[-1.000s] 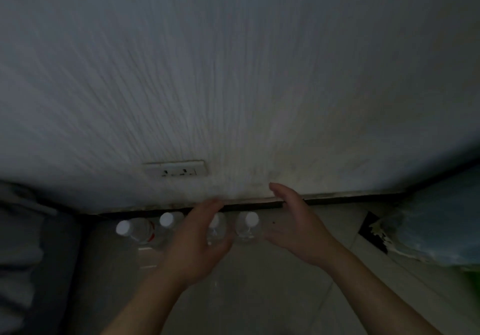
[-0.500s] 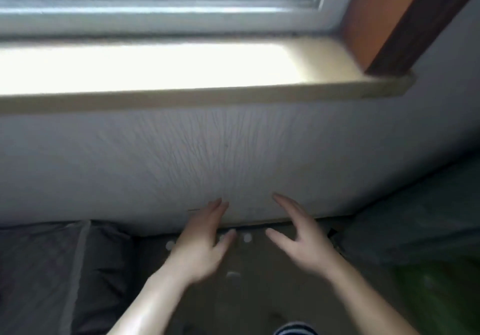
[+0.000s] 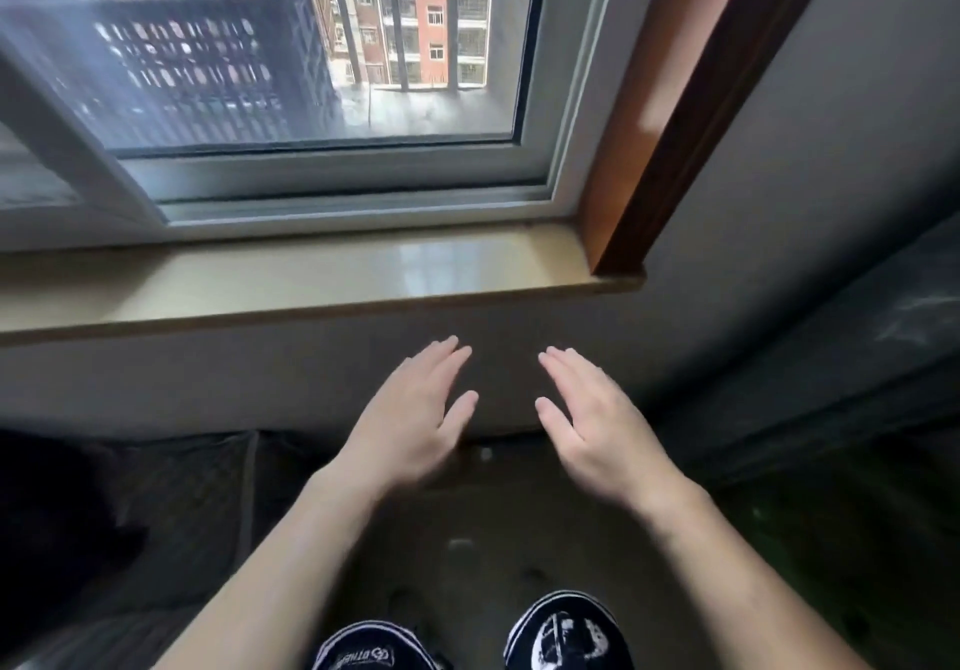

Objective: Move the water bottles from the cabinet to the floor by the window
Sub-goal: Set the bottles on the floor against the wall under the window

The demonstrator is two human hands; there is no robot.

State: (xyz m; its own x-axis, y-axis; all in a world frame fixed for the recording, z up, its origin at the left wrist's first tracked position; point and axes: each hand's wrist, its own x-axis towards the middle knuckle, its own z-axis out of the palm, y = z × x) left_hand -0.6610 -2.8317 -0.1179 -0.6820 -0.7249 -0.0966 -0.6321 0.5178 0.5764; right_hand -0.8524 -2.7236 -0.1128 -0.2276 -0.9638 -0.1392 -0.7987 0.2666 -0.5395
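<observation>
My left hand [image 3: 415, 409] and my right hand [image 3: 592, 415] hover side by side, fingers apart, palms facing each other, both holding nothing. They hang in front of the wall under the window sill [image 3: 311, 280]. Far below, on the dark floor at the wall's foot, one small white bottle cap [image 3: 485, 454] shows between my hands. The other water bottles are hidden behind my left hand or lost in shadow.
The window [image 3: 311, 46] fills the top, with a wooden frame [image 3: 675, 98] on its right. A dark cushioned piece [image 3: 171, 503] lies at the left, a dark covered bulk [image 3: 831, 383] at the right. My two black shoes [image 3: 566, 633] stand at the bottom edge.
My view has risen from the bottles on the floor up to the window. Both hands lifted away from the bottle row and stay empty, now further apart.
</observation>
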